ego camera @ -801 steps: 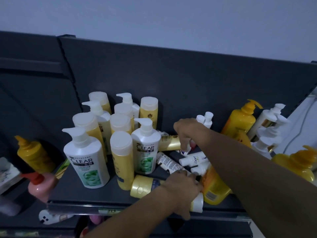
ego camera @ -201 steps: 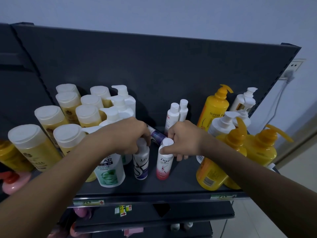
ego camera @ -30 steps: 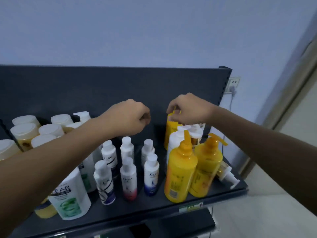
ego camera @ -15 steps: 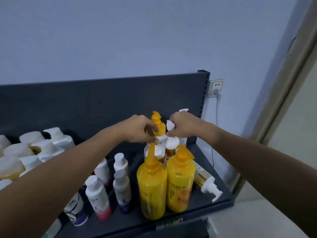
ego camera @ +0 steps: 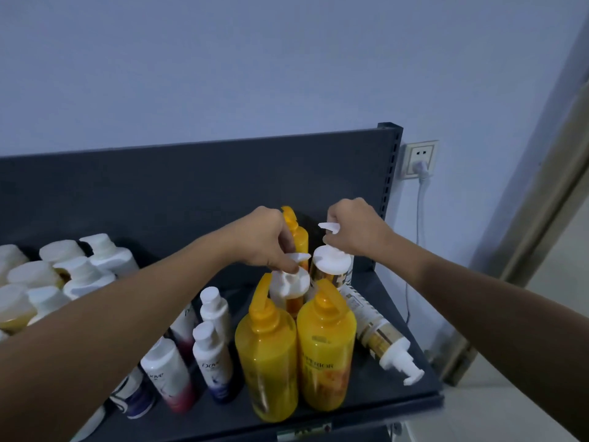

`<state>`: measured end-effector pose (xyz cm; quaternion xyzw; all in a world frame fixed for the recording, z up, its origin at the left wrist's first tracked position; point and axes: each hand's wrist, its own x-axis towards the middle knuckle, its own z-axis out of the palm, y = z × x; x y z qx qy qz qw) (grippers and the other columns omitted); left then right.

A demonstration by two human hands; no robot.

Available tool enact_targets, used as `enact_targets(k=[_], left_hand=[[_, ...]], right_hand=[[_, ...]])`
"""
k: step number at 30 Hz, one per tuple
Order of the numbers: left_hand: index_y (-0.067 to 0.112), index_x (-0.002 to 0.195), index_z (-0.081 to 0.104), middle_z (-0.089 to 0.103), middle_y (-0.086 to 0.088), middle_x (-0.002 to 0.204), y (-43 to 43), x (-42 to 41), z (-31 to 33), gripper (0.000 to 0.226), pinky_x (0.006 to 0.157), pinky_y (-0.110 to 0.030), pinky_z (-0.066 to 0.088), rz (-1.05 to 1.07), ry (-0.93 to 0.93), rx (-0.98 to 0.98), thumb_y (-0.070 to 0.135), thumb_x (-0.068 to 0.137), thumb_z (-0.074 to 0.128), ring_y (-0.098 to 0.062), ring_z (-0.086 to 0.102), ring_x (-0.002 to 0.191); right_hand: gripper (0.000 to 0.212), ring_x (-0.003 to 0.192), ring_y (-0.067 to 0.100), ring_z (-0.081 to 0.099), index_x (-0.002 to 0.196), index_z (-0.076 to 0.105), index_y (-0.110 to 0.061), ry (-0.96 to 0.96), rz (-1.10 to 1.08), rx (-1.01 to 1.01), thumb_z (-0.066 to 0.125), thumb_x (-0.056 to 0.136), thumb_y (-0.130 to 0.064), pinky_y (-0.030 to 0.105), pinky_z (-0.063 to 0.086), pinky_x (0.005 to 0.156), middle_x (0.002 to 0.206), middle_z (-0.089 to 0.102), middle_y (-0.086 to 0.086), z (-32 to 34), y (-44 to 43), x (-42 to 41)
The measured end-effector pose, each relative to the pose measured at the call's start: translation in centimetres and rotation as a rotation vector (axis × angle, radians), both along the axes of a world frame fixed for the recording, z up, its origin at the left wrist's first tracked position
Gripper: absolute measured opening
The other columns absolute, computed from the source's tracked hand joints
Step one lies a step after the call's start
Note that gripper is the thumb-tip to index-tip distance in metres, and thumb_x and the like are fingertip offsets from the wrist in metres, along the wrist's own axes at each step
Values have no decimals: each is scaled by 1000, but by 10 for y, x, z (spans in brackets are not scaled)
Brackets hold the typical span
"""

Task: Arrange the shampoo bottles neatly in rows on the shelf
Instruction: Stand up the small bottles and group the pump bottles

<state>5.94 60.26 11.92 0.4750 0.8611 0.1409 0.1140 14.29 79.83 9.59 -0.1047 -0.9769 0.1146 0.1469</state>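
In the head view, both hands work at the centre of the frame, over the right end of the dark shelf (ego camera: pixel 395 317). The left hand (ego camera: pixel 264 240) has its fingertips pinched on the white pump head of a gold-labelled pump bottle (ego camera: pixel 291 288) standing behind two big yellow pump bottles (ego camera: pixel 267 355). The right hand (ego camera: pixel 357 231) is closed round the pump nozzle of a second white pump bottle (ego camera: pixel 331 272), just beside the first and nearer the back panel (ego camera: pixel 191 193). A third yellow bottle (ego camera: pixel 298 231) stands behind them.

To do this step well, I judge each pump should be turned so its spout faces the same way as its neighbours, with the bottle bases kept flat and pressed close so they line up behind the yellow pair; a light twist at the neck is safer than a push, which could topple the row in front.

One white pump bottle (ego camera: pixel 379 336) lies on its side at the right of the frame and still needs standing up.

The forearms cover much of the small Dove bottles (ego camera: pixel 210 355) at lower centre, and the capped bottles (ego camera: pixel 63 272) at the left edge are cut off. How firmly each hand grips I cannot tell
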Motion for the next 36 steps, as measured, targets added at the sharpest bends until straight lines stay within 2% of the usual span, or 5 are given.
enact_targets(k=[8,15,22,32,36], left_hand=[[25,90,82,78,7,80,29,11,0,23,53,-12,50,8,-35,-18,40,73,87,-4,72,70],[28,87,79,77,9,80,28,20,-2,20,62,-22,56,19,2,-5,43,76,86,-5,72,70],[25,91,82,76,11,82,36,26,1,22,68,-27,62,49,68,-5,38,73,86,-5,72,74],[25,96,82,75,12,90,49,31,2,24,56,-15,49,84,84,-25,33,74,86,-5,70,75],[24,100,82,75,12,93,56,36,3,28,60,-18,50,71,145,-49,35,74,85,-7,68,79]], right_hand=[[22,66,7,71,89,75,-20,-35,153,-281,82,78,-38,30,60,65,79,75,-5,11,10,14],[115,130,28,55,156,31,-13,-501,-272,-397,58,71,-85,33,46,101,150,51,13,-88,78,114],[48,99,25,68,115,51,-15,-482,-397,-120,78,81,-36,26,43,69,114,68,6,-170,67,161],[33,58,2,43,89,53,-25,-195,-189,28,78,81,-45,16,26,49,70,51,-11,-76,80,175],[39,61,23,59,89,60,-13,21,43,178,60,88,-52,34,49,52,70,64,2,-46,81,160]])
